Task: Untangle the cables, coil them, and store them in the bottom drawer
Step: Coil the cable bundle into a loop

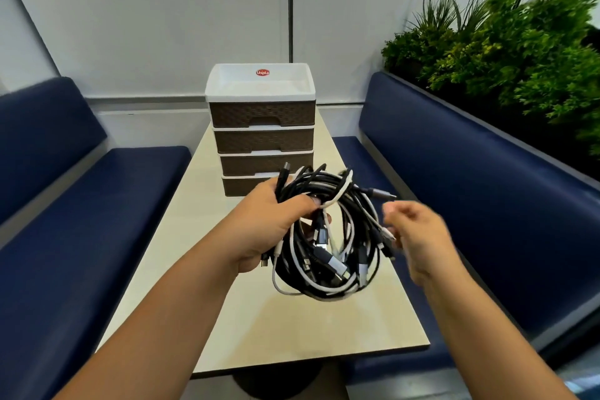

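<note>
**Above the counter: cable tangle in left hand**

Over the pale counter (246, 328), head view: left hand (272, 227) grips a tangled bundle of black & white cables (328, 247), fingers curled round it, bundle held up off the surface. Right hand (418, 237) just beside the bundle, blurred; fingers loosely bent, holding nothing. Behind: drawer unit (261, 127), 4 brown drawers, all closed, bottom drawer (240, 187) partly hidden by hand & cables.

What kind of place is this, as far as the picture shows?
Probably a booth in an office lounge or cafe: two blue padded benches face each other across a narrow table, with a planter of green plants behind one.
</note>
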A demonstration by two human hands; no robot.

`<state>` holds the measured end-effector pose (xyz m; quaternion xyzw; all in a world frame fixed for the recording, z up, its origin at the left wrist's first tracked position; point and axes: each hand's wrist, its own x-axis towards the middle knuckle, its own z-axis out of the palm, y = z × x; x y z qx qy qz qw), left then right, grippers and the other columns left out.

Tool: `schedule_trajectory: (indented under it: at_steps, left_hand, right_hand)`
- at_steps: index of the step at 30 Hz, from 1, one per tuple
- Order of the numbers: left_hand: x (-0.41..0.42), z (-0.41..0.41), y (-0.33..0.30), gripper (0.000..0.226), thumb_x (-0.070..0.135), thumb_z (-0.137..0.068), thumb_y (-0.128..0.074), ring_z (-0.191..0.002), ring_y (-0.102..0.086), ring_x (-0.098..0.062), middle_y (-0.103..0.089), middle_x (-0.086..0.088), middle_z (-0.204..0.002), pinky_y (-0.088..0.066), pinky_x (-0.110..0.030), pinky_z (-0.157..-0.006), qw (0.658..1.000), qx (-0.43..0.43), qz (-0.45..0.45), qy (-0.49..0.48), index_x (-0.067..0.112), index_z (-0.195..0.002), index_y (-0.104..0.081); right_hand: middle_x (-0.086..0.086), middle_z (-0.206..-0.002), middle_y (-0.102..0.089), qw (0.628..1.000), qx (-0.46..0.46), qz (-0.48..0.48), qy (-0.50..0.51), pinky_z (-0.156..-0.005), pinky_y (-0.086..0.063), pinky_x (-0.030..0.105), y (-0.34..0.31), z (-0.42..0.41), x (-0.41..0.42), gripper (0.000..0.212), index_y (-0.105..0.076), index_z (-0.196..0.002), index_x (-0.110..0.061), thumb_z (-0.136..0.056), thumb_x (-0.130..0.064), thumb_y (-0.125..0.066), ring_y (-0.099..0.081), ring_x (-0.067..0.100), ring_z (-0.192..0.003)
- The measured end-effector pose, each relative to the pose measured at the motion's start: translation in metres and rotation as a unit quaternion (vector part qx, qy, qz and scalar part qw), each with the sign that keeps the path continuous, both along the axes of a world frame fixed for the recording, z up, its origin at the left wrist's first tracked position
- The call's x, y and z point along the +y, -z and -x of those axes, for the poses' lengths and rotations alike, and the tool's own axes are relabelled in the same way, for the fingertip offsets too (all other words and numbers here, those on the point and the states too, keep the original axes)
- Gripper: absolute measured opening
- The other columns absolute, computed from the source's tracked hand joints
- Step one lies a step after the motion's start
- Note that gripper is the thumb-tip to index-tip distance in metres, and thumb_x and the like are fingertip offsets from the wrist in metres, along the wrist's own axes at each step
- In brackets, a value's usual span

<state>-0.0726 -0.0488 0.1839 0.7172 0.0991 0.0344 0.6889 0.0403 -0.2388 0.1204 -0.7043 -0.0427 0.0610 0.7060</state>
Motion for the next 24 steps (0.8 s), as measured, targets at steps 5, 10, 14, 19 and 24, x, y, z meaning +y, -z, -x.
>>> schedule_trajectory:
  at_steps: [5, 10, 14, 19, 24]
  left_hand:
    - [0.001, -0.01, 0.01, 0.011, 0.017, -0.089, -0.065, -0.083, -0.071, -0.02, -0.074, 0.001, -0.086, -0.059, -0.045, -0.08, 0.989, -0.044, -0.101, -0.102, 0.024, -0.097, -0.064]
    - [-0.015, -0.014, 0.016, 0.02, 0.019, -0.086, -0.066, -0.089, -0.065, -0.005, -0.07, 0.012, -0.092, -0.054, -0.033, -0.085, 0.973, -0.068, -0.191, -0.115, 0.032, -0.1, -0.062]
    - [-0.015, -0.014, 0.019, 0.013, 0.022, -0.086, -0.067, -0.088, -0.066, -0.009, -0.071, 0.009, -0.089, -0.054, -0.039, -0.086, 0.972, -0.059, -0.205, -0.097, 0.028, -0.097, -0.063]
    - [-0.011, -0.011, 0.024, 0.01, 0.024, -0.086, -0.066, -0.085, -0.069, -0.013, -0.072, 0.007, -0.087, -0.055, -0.045, -0.084, 0.97, -0.058, -0.22, -0.08, 0.027, -0.096, -0.064]
    - [-0.007, -0.011, 0.024, 0.007, 0.025, -0.086, -0.063, -0.077, -0.068, -0.019, -0.069, 0.004, -0.082, -0.055, -0.048, -0.077, 0.955, -0.064, -0.277, -0.089, 0.022, -0.092, -0.061]
  right_hand:
    - [0.003, -0.074, -0.069, 0.972, -0.227, 0.056, -0.024, -0.064, -0.052, 0.023, -0.036, 0.065, 0.006, 0.016, -0.068, -0.083, -0.02, -0.093, -0.029, -0.059, -0.063, 0.01, -0.067]
    - [-0.005, -0.088, -0.071, 0.94, -0.146, 0.275, -0.141, -0.077, -0.056, 0.035, -0.027, 0.073, 0.039, 0.026, -0.067, -0.099, -0.023, -0.094, -0.045, -0.055, -0.066, 0.01, -0.086]
    - [-0.004, -0.088, -0.072, 0.978, -0.027, 0.149, -0.142, -0.077, -0.058, 0.033, -0.022, 0.066, 0.046, 0.012, -0.065, -0.093, -0.023, -0.091, -0.036, -0.063, -0.069, 0.013, -0.087]
    - [0.003, -0.074, -0.067, 0.977, -0.023, 0.164, -0.131, -0.057, -0.051, 0.029, -0.021, 0.063, 0.044, 0.015, -0.065, -0.082, -0.012, -0.091, -0.024, -0.061, -0.063, 0.016, -0.067]
    - [0.003, -0.063, -0.053, 0.974, -0.071, 0.179, -0.116, -0.059, -0.044, 0.039, -0.029, 0.064, 0.038, 0.022, -0.054, -0.076, -0.002, -0.092, -0.017, -0.05, -0.051, 0.018, -0.061]
